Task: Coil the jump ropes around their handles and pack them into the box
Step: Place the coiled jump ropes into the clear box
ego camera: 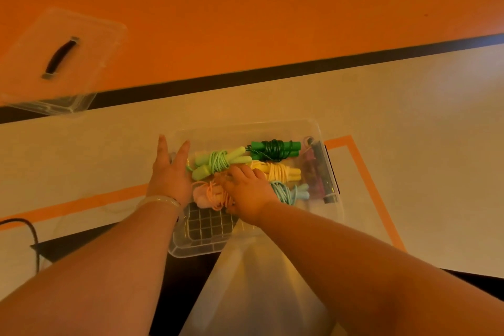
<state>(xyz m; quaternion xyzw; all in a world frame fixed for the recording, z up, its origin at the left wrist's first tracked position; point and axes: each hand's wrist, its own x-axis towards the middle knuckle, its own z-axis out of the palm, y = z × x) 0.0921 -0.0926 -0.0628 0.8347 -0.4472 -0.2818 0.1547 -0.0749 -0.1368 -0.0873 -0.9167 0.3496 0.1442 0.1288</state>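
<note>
A clear plastic box [334,207] stands on the table before me. Inside lie several coiled jump ropes: light green [218,162], dark green [274,150], yellow [281,171], light blue [291,193], purple [313,169] along the right wall, and pink [208,195] near the front left. My right hand [246,191] lies on the pink rope inside the box, fingers bent over it. My left hand [170,172] rests with straight fingers against the box's left wall.
The clear lid [90,43] with a dark handle [60,57] lies at the far left, overhanging the orange table's edge. Orange tape [368,185] marks a rectangle around the box. A black cable [30,234] runs at the lower left.
</note>
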